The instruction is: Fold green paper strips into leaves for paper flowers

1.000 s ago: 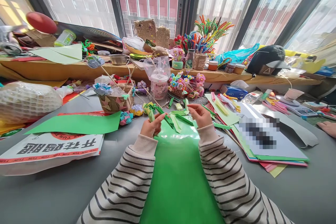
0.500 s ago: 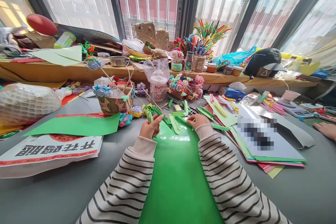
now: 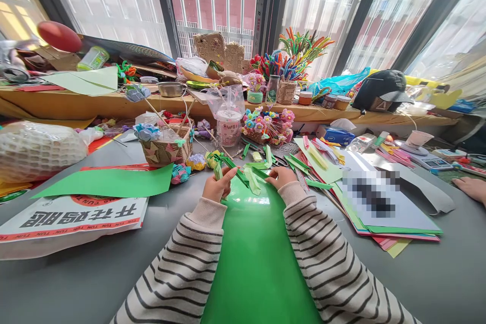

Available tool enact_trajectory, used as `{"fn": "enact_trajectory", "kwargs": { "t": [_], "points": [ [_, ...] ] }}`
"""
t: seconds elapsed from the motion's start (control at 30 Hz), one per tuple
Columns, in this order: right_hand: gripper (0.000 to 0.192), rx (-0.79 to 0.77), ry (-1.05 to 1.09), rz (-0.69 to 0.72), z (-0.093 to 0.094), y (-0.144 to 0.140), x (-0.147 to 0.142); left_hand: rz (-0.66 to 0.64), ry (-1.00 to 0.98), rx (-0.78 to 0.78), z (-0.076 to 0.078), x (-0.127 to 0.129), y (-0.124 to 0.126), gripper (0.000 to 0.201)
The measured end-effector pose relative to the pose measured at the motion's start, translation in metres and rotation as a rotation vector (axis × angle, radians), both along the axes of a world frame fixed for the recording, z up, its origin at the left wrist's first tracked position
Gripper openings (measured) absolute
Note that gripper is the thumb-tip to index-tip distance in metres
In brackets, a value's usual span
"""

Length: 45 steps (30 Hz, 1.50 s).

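Observation:
My left hand is closed, with a folded light-green paper piece standing up between its fingers. Across from it, my right hand pinches the near end of a darker green paper strip. Between the hands, a pale green folded strip lies on a glossy green sheet. Several more green strips are scattered just beyond my fingers. A small yellow-green paper piece sits among them.
Left: a basket of paper flowers, a green paper sheet and a printed bag. Ahead: a lidded cup and a flower bunch. Right: stacked papers, a scale and another person's hand.
My right hand has shifted slightly left, toward the middle, with its fingers farther along the green strip. My left hand stays almost where it was.

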State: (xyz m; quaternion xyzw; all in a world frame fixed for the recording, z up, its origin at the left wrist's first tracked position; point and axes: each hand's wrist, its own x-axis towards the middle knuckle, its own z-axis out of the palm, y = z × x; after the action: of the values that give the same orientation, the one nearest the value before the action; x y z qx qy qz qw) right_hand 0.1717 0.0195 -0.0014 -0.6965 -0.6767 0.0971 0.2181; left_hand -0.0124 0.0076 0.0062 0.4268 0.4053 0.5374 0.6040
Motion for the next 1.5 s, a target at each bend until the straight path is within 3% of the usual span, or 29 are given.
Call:
{"fn": "enact_trajectory", "kwargs": {
  "t": [0.2,0.37,0.47,0.77,1.2,1.5],
  "points": [
    [0.023,0.187,0.326,-0.063,0.014,-0.010,0.002,0.014,0.061,0.012,-0.001,0.002,-0.001,0.036],
    [0.031,0.143,0.769,0.106,0.015,-0.017,-0.019,0.029,0.142,0.009,0.001,0.005,-0.004,0.036],
    [0.029,0.080,0.891,0.196,0.012,-0.020,-0.031,0.002,0.159,0.005,0.002,0.008,-0.006,0.037],
    [0.018,0.170,0.721,0.253,0.017,-0.025,-0.033,-0.009,0.144,0.002,0.002,0.009,-0.007,0.034],
    [0.013,0.161,0.713,0.261,0.016,-0.026,-0.034,0.033,0.209,0.018,-0.001,0.011,-0.007,0.042],
    [0.009,0.186,0.643,0.297,0.017,-0.027,-0.035,0.069,0.255,0.032,0.001,0.013,-0.010,0.036]
  ]
}}
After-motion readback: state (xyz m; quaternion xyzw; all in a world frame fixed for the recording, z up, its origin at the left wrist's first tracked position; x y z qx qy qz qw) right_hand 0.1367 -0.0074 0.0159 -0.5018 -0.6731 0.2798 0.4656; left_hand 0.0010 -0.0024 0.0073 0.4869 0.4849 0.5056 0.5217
